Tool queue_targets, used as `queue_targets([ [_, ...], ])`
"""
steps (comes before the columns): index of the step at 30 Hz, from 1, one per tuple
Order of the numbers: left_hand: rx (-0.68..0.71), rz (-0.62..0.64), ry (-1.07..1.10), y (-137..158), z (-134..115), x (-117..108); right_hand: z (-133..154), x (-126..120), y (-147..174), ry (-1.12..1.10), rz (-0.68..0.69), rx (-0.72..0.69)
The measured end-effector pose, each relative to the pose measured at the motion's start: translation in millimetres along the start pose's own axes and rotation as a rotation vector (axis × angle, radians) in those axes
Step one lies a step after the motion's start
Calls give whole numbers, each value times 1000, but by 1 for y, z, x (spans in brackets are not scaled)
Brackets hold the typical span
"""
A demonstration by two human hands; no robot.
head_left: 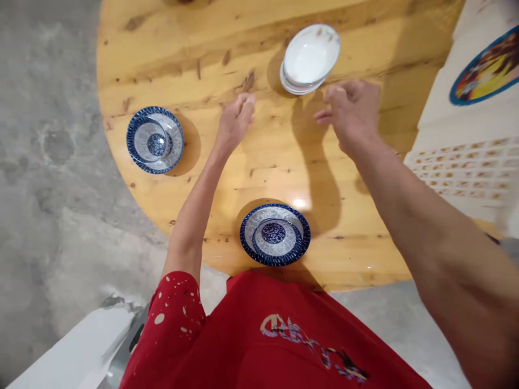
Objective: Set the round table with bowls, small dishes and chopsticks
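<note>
My left hand (237, 116) hovers over the middle of the table with its fingers curled together, and I see nothing in it. My right hand (353, 111) is just below and right of a small stack of white oval bowls (310, 56), apart from them. Its fingers are loosely bent with a gap between them, and it holds nothing I can see. Near my body sits a blue-and-white patterned bowl nested in a larger dish (275, 235). Another blue-rimmed bowl with a smaller one inside (155, 139) stands at the left.
The round wooden table (267, 162) has its curved edge at the left and front. A cream plastic chair or crate (458, 135) with a colourful oval label stands at the right. Grey concrete floor (57, 146) shows on the left, with a white surface (77, 351) at lower left.
</note>
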State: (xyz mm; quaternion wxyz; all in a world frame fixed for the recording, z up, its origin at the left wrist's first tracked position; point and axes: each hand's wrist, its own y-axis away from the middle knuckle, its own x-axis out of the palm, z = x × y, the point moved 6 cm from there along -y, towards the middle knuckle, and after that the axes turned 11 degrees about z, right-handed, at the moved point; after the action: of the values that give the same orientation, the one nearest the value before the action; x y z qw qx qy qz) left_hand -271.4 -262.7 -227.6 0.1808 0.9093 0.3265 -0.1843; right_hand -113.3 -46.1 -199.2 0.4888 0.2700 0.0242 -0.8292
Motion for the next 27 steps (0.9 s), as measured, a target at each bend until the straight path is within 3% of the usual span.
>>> queue_targets([
  [5, -97, -71, 92, 144, 18, -23, -37, 4, 132, -249, -16, 99],
  [8, -227, -94, 189, 212, 23, -14, -51, 9, 201, -300, -46, 186],
  [12, -385, -76, 267, 270, 27, 10, -54, 15, 263, -315, -105, 302],
  [18, -450, -28, 309, 319, 17, 49, -62, 31, 301, -320, -11, 344],
  [27, -422, -59, 163, 341, -8, 79, -70, 50, 297, -403, 109, 269],
])
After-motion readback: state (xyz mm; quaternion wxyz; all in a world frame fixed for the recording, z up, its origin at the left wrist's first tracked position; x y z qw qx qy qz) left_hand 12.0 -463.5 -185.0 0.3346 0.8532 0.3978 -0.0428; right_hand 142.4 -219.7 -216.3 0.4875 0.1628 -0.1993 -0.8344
